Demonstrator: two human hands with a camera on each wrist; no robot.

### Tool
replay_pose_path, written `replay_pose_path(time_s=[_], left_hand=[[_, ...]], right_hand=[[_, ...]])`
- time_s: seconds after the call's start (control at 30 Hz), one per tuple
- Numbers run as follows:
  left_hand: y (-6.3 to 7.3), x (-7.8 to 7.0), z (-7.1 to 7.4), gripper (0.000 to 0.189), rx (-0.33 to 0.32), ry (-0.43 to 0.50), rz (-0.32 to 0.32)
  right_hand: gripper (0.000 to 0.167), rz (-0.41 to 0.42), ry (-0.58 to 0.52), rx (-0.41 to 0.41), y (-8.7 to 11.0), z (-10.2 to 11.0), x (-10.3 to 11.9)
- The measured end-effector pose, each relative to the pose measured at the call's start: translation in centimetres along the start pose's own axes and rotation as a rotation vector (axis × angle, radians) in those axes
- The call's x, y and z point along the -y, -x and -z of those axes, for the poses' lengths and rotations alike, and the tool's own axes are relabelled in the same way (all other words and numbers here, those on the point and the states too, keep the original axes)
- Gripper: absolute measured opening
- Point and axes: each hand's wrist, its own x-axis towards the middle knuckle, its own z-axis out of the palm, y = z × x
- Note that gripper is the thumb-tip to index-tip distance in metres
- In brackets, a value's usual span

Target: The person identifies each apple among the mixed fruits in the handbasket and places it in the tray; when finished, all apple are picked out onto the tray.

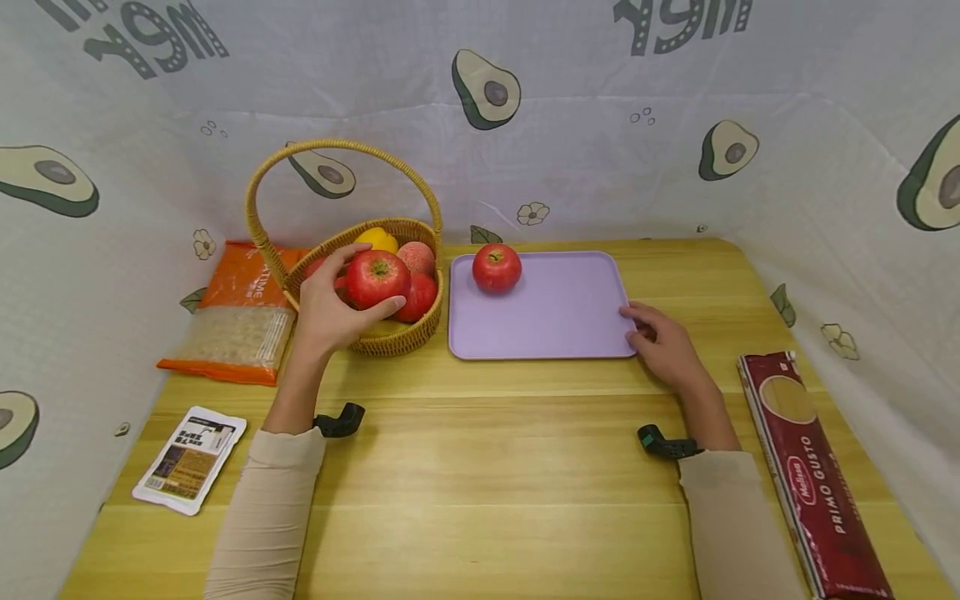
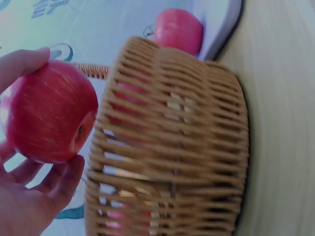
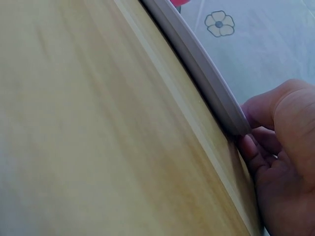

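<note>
My left hand (image 1: 330, 304) grips a red apple (image 1: 377, 279), thumb and fingers spread round its sides. In the left wrist view, the apple (image 2: 51, 113) is up beside the rim of the wicker basket (image 2: 172, 142). The head view has it over the basket (image 1: 408, 337), which holds another red fruit (image 1: 420, 298), a pinkish peach-like fruit (image 1: 417, 258) and something yellow (image 1: 377, 240). Another red apple (image 1: 497, 268) sits at the upper left of a lilac tray (image 1: 555, 325). My right hand (image 1: 667, 342) pinches the tray's right edge; the right wrist view shows its thumb (image 3: 263, 108) against the rim.
An orange bag of grain-like food (image 1: 232, 325) lies left of the basket, partly behind it. Nearer me is a white pouch (image 1: 191, 458). A long dark red pasta pack (image 1: 813, 479) lies along the right side. The basket's tall handle (image 1: 341, 143) arches over it.
</note>
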Motion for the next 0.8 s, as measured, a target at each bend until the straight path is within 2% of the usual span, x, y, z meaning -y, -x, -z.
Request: replay_pose_path(time_s=[0.23,0.5,0.63,0.8], left_hand=[[-0.1,-1.8,-1.3,0.075,0.083,0.135,-0.014],[-0.6,-3.9,-5.1,0.074,0.184,0.208,-0.082],[-0.9,-4.8,-7.4,0.076,0.234,0.260,-0.062],[-1.5,-5.9,-10.3,0.079,0.253,0.231,0.009]], right_hand=[[0.043,0.001,-0.003,0.006,-0.3,-0.1,0.0],[0.044,0.005,0.008,0.005,-0.5,0.1,-0.1],[0.043,0.004,0.001,0.010,-0.6,0.2,-0.1],[0.043,0.006,-0.005,0.015,-0.9,0.4,-0.1]])
